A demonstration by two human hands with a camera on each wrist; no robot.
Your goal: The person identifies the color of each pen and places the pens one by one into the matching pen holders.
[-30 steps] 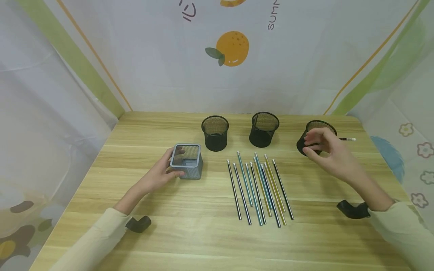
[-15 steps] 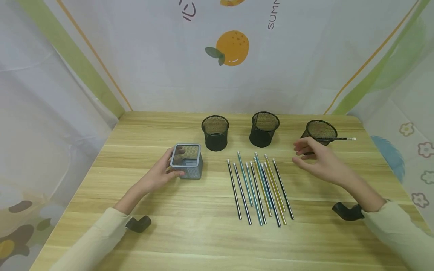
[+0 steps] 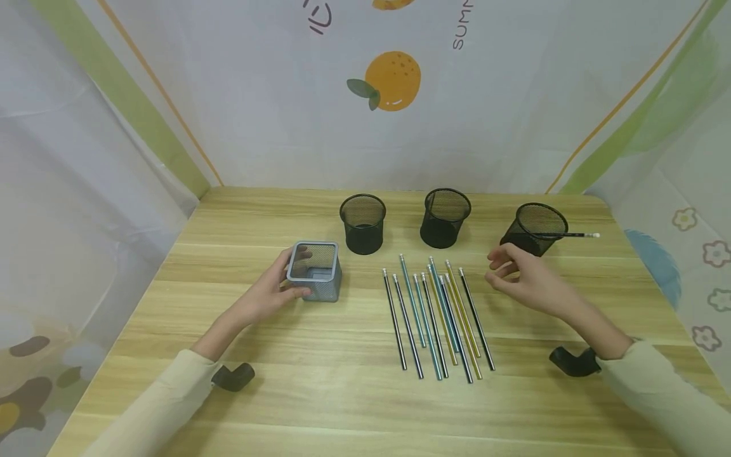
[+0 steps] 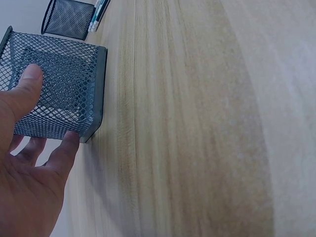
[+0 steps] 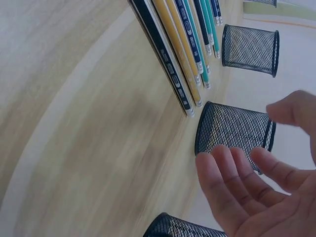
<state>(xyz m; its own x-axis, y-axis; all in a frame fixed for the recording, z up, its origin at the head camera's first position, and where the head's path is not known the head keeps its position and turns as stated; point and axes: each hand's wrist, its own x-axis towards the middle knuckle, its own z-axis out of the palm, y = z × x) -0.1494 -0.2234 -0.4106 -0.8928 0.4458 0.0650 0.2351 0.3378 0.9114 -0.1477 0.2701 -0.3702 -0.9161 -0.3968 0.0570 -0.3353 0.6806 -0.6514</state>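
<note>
In my head view, left of centre, the person's left hand (image 3: 265, 295) grips a grey square mesh cup (image 3: 327, 289). Right of centre I see the right hand (image 3: 531, 282), fingers loosely bent, just below the rightmost black cup (image 3: 521, 244), whose black pencil (image 3: 577, 235) juts rightward past the rim. Loose pencils (image 3: 435, 327) lie at centre; two more black cups (image 3: 364, 240) stand above them, towards the top.
</note>
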